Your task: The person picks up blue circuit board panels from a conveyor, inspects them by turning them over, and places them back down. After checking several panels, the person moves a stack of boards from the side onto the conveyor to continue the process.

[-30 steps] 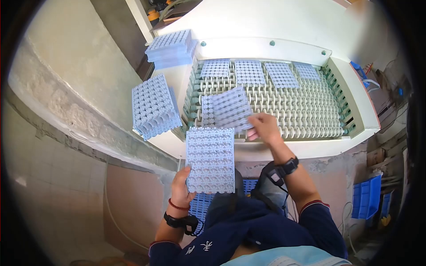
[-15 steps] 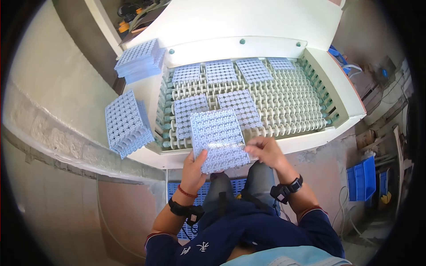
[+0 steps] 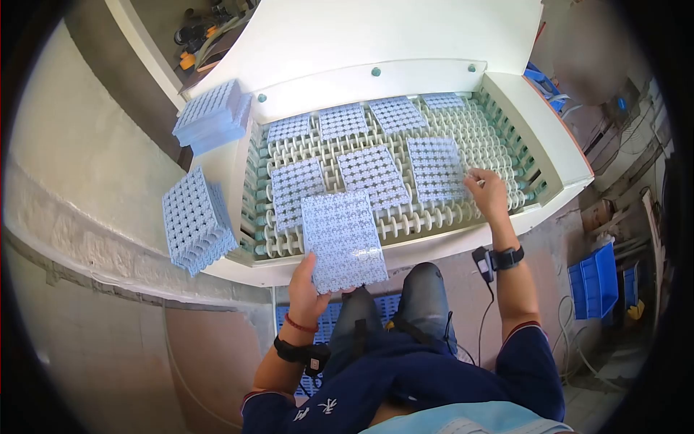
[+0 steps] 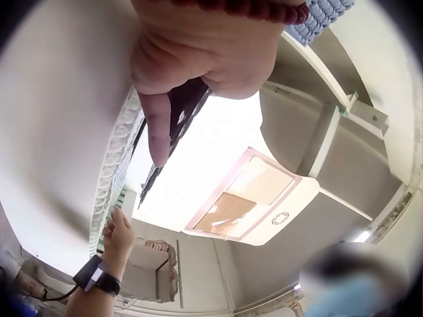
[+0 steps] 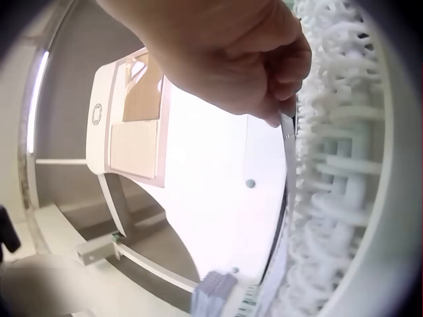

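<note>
Right hand [image 3: 488, 194] pinches pale-blue perforated rectangle [image 3: 436, 170] on white ringed rollers [image 3: 481, 130] — uneven release could skew it; left hand [image 3: 308, 291] grips pale-blue patterned stack [image 3: 343, 242].

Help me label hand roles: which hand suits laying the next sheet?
Probably the right hand: it is over the rollers, pinching a sheet, while the left hand supports the stack.

A: Left hand [image 3: 307, 288]?
B: Nearer the body than the right; thumb extended, other fingers largely hidden. Elbow bent.
A: Right hand [image 3: 489, 195]?
B: Reached farther forward, forearm [image 3: 515, 286] raised from the elbow. Fingers curled, fingertips pinching against thumb.
</note>
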The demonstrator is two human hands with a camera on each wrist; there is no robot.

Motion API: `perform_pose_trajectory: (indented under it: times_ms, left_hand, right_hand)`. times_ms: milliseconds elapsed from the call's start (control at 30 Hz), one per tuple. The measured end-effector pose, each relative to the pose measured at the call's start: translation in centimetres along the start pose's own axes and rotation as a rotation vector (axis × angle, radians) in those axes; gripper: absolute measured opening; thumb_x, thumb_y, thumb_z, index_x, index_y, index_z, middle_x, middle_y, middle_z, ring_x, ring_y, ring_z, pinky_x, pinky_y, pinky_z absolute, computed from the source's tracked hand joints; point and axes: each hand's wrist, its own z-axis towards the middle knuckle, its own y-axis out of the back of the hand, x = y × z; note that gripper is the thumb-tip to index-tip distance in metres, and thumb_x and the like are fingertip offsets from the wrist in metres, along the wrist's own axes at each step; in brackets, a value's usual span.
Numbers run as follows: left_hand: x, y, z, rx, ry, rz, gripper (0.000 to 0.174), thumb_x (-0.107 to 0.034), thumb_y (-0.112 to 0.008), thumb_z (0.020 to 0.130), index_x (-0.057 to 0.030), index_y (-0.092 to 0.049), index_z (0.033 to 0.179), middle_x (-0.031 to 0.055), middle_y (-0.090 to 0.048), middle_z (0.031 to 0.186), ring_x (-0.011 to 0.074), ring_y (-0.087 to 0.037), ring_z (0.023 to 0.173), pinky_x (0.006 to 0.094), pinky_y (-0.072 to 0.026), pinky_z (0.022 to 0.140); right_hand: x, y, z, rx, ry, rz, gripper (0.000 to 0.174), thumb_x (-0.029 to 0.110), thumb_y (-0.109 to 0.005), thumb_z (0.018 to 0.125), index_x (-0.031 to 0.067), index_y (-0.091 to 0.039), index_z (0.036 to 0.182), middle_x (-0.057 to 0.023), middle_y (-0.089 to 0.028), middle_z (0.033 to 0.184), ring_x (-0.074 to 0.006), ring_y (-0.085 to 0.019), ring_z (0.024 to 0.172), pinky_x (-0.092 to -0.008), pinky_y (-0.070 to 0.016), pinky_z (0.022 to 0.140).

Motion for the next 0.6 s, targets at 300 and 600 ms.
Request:
perform_pose_trajectory:
  times_ms: [300,600]
  left_hand:
    - [1.2,-1.2,0.5,0.095,-0.059,0.102,0.029,-0.012,-0.044,0.089,0.0008,-0.043,0.115,0.0131,-0.056,0.103,0.0252,-0.06,0.085,0.0423,-0.0547,0.064]
    - [-1.1,-0.4,-1.0,0.055,-0.072,0.128,0.041,-0.03,-0.034,0.092,0.0018,-0.042,0.117,0.0177,-0.058,0.101,0.0296,-0.062,0.081,0.0433,-0.0567,0.057]
  right_hand:
    - [11.9,-0.3,-7.7,0.736,-0.428,0.921,0.021,0.02,-0.066,0.077,0.0008,-0.062,0.084,-0.0029,-0.06,0.069,-0.0087,-0.054,0.053,-0.0218,-0.0435,0.047]
    - [-3.5,4.7,1.5,0.034,-0.509,0.661,0.018,0.017,-0.059,0.081,-0.0008,-0.062,0.083,0.0009,-0.053,0.056,-0.0036,-0.042,0.042,-0.0166,-0.033,0.038]
